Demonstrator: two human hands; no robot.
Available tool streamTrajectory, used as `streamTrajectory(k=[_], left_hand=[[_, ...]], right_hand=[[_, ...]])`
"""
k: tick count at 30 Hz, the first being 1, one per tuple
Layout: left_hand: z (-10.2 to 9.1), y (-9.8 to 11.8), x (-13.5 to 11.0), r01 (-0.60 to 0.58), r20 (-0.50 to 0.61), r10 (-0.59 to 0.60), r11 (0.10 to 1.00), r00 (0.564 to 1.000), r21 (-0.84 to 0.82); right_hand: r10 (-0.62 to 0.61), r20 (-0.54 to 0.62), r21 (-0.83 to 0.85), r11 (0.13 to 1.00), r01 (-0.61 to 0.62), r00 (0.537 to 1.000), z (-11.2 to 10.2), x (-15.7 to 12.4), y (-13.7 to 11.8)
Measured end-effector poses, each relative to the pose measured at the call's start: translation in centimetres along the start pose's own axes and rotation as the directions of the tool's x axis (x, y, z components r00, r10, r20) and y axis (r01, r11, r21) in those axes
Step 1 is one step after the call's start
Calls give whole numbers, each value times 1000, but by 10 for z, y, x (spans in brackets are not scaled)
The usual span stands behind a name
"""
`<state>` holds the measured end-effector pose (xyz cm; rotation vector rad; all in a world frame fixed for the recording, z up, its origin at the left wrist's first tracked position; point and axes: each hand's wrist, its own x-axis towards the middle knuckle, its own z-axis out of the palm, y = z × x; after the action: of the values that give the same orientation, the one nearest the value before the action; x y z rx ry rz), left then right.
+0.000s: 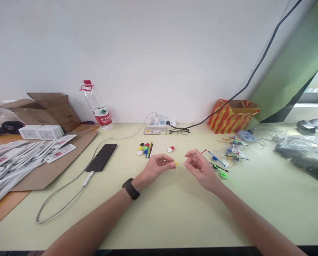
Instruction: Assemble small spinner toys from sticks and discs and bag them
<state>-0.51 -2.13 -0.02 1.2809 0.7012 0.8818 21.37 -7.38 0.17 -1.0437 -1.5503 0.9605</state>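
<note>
My left hand (159, 165), with a dark watch on its wrist, pinches a small yellow plastic piece (176, 164) between thumb and fingertips. Most of that piece is hidden by the fingers. To its right, my right hand (200, 170) hovers with fingers loosely curved and apart; nothing shows between them. Beyond the hands lie a red and a white round piece (170, 150). Further left sit several coloured round pieces (140, 149) beside a bunch of thin coloured arrows (149, 150). Right of my right hand are a blue arrow (219, 160), a black arrow (222, 169) and a green round piece (223, 175).
A phone (101, 157) on a charging cable lies left, near a water bottle (101, 110), cardboard box (52, 112) and heaped white tags (28, 160). A power strip (161, 122) and glasses (179, 132) are at the back. A striped bag (230, 119) and plastic-wrapped pieces (235, 151) stand right.
</note>
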Motion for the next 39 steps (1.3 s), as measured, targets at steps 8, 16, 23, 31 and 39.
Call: streamTrajectory(k=[8, 16, 23, 31, 39], left_hand=[[2, 1, -4, 58, 83, -61, 998, 995, 31], [1, -1, -4, 59, 136, -62, 998, 989, 32], [0, -2, -2, 35, 97, -38, 999, 995, 30], [2, -1, 0, -38, -43, 41, 996, 998, 81], [1, -3, 1, -85, -88, 97, 987, 991, 139]], right_hand=[[-25, 65, -24, 999, 26, 998, 3, -1, -2], [-8, 86, -23, 1000, 10, 996, 4, -2, -3], [-20, 33, -27, 999, 21, 999, 2, -2, 1], [207, -62, 124, 972, -198, 976, 1, 1, 1], [300, 137, 410, 850, -330, 944, -18, 5, -11]])
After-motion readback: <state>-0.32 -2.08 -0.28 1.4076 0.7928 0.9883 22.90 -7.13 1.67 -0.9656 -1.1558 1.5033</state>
